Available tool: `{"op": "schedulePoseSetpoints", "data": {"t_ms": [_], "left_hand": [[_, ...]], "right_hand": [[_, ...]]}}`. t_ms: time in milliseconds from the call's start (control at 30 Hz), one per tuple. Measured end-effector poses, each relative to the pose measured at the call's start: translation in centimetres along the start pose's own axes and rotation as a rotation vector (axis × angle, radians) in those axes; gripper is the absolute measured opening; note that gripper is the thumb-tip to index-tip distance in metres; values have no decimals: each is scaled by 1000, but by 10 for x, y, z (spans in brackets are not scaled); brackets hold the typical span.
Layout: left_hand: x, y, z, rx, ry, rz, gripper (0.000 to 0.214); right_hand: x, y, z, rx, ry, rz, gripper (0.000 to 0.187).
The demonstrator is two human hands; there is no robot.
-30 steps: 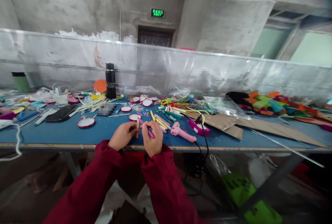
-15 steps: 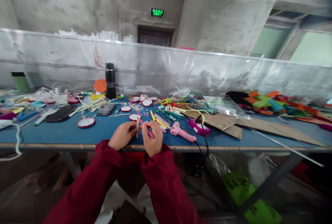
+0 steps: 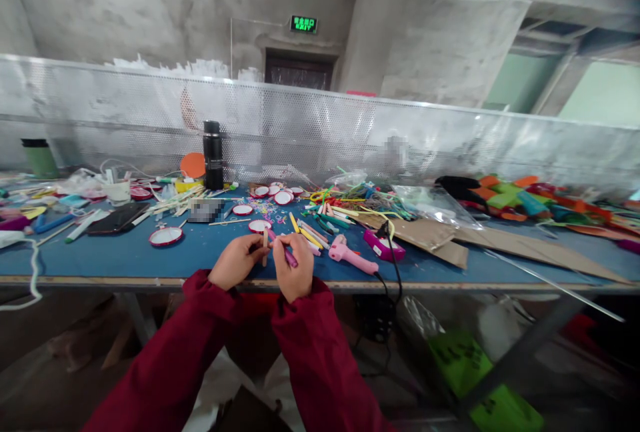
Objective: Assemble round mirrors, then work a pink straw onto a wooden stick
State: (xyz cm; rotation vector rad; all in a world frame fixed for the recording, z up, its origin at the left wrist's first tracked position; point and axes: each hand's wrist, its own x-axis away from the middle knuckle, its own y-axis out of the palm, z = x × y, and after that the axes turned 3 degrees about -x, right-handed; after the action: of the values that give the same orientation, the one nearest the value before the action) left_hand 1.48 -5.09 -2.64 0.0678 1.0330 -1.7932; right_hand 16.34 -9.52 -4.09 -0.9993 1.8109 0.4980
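Observation:
Near the table's front edge, my left hand (image 3: pixel 237 261) pinches a small flat wooden stick (image 3: pixel 265 249), held upright. My right hand (image 3: pixel 293 267) is closed around a purple marker pen (image 3: pixel 290 258), its front end close to the stick; whether the tip touches it I cannot tell. Just beyond my hands lies a round white disc with a red rim (image 3: pixel 260 226). Several pens, among them a yellow marker (image 3: pixel 294 222), lie beside my right hand. To their right rests a pink glue gun (image 3: pixel 353 256) with a black cord.
A purple box (image 3: pixel 383 245) and cardboard sheets (image 3: pixel 425 239) lie to the right. Behind stand a black bottle (image 3: pixel 213 159) and a perforated metal screen (image 3: pixel 310 132). A dark phone (image 3: pixel 119 218) and another red-rimmed disc (image 3: pixel 166 237) are on the left. Craft wires (image 3: pixel 370 199) are heaped mid-table.

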Motion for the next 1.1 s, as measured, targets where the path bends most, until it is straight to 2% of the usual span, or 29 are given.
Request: {"op": "schedulePoseSetpoints", "data": {"t_ms": [533,1100], "left_hand": [[0,-1,2,-2,-11,-1,23],[1,-1,3,-4,-25,5,22]], "right_hand": [[0,0,0,10,26,-3,14],[0,0,-2,26,-16,15,15]]}}
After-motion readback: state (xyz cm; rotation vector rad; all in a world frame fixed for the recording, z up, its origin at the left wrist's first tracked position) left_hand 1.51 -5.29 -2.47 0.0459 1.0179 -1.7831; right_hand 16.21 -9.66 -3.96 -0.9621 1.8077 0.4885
